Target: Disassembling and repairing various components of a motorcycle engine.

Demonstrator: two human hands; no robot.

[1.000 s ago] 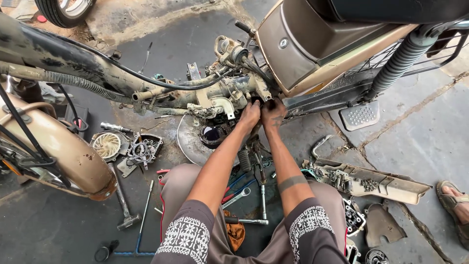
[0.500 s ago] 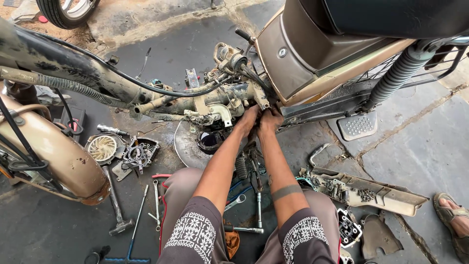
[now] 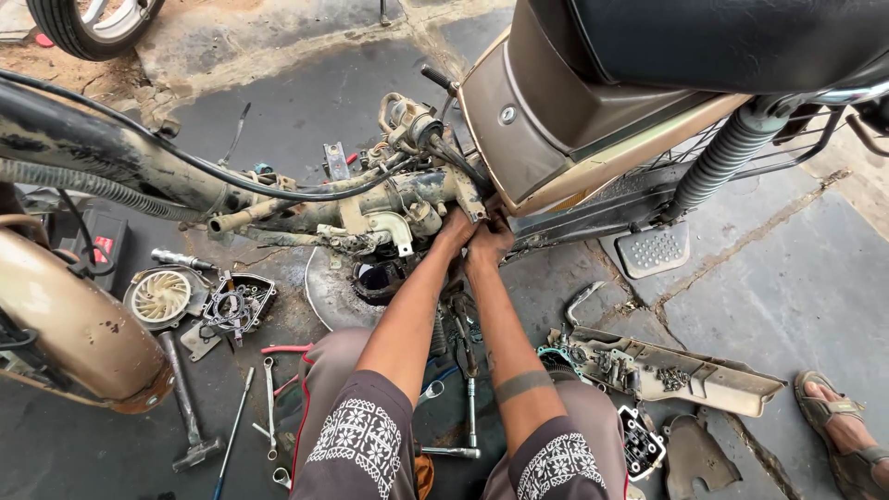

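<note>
Greasy metal of the motorbike frame (image 3: 407, 199) is gripped by both hands, left hand (image 3: 456, 231) and right hand (image 3: 489, 245), fingers curled shut on it; tools (image 3: 269, 393) are scattered on the floor (image 3: 769, 296).

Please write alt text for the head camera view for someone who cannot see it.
Both hands, left hand and right hand, press together on the bare frame of a stripped motorbike, just below its seat. A hammer, wrenches and removed parts lie on the concrete floor.

Oil-stained concrete floor (image 3: 796, 278), hammer (image 3: 185, 407), wrenches (image 3: 269, 398), fan cover (image 3: 159, 296), side panel (image 3: 685, 375)
</note>
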